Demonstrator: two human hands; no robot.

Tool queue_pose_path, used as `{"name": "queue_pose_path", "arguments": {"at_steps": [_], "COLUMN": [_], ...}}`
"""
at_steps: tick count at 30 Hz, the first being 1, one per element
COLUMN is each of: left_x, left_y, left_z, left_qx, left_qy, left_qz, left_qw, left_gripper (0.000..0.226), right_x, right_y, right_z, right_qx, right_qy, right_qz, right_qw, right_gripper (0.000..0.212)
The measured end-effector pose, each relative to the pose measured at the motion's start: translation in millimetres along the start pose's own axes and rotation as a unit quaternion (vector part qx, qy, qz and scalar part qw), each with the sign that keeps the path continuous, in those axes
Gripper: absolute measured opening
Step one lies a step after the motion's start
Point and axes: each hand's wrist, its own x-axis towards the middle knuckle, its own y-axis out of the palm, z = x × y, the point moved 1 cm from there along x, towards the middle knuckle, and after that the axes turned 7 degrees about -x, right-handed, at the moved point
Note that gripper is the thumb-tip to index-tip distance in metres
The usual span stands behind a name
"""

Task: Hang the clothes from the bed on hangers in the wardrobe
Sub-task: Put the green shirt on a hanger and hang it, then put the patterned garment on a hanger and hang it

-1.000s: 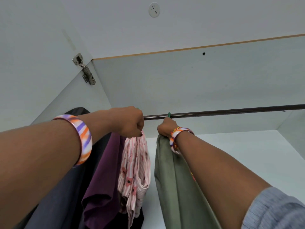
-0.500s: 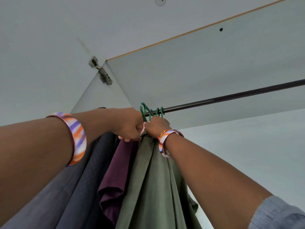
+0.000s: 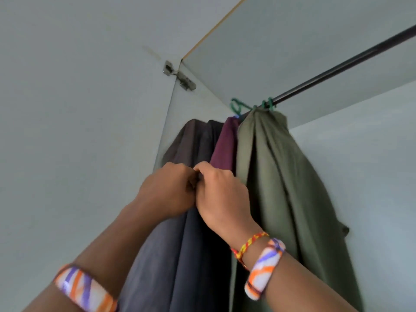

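Note:
Several garments hang from green hangers [image 3: 267,104] on the dark wardrobe rail [image 3: 342,67]: an olive green garment [image 3: 281,176] on the right, a purple one [image 3: 225,145] beside it, and dark grey ones [image 3: 180,255] on the left. My left hand [image 3: 167,191] and my right hand [image 3: 219,194] meet in front of the dark grey clothes, below the rail, fingers curled. Both seem to pinch a fold of the dark grey fabric, though the fingertips are hidden.
The white wardrobe door [image 3: 78,131] stands open on the left, held by a metal hinge [image 3: 180,75]. The wardrobe's top panel [image 3: 292,41] and back wall [image 3: 371,154] enclose the space. The rail runs bare to the upper right.
Both hands have dropped from the hanger hooks at the rail to the dark grey clothes lower down. The olive garment now hangs free on the rail. The view has tilted.

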Motion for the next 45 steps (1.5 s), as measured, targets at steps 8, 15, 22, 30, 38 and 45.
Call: {"name": "queue_pose_path", "arguments": {"at_steps": [8, 15, 22, 30, 38, 45], "left_x": [-129.0, -267.8, -443.0, -674.5, -841.5, -897.6], "left_y": [1.5, -37.5, -118.7, -261.2, -493.5, -621.6], "left_z": [16.4, 52.7, 83.2, 55.9, -13.6, -68.7], "left_qx": [0.153, 0.184, 0.197, 0.216, 0.292, 0.315], "left_qy": [-0.112, -0.235, -0.400, -0.539, -0.689, -0.768], "left_qz": [0.161, 0.324, 0.492, 0.534, 0.410, 0.338], "left_qw": [0.968, 0.898, 0.748, 0.615, 0.522, 0.443], "left_gripper": [0.023, 0.013, 0.020, 0.026, 0.025, 0.021], "right_x": [-103.2, -194.8, -296.6, -446.7, -525.7, -503.9], "right_y": [31.9, 52.7, 31.2, -63.8, -232.9, -352.6], "right_z": [68.4, 166.4, 318.4, 525.9, 731.0, 826.1], "right_qx": [0.167, 0.306, 0.342, 0.380, 0.451, 0.548], "right_qy": [0.058, -0.006, -0.171, -0.391, -0.521, -0.587], "right_qz": [0.165, 0.361, 0.535, 0.512, 0.478, 0.378], "right_qw": [0.970, 0.881, 0.753, 0.663, 0.545, 0.461], "right_gripper": [0.017, 0.016, 0.025, 0.034, 0.026, 0.027]}}
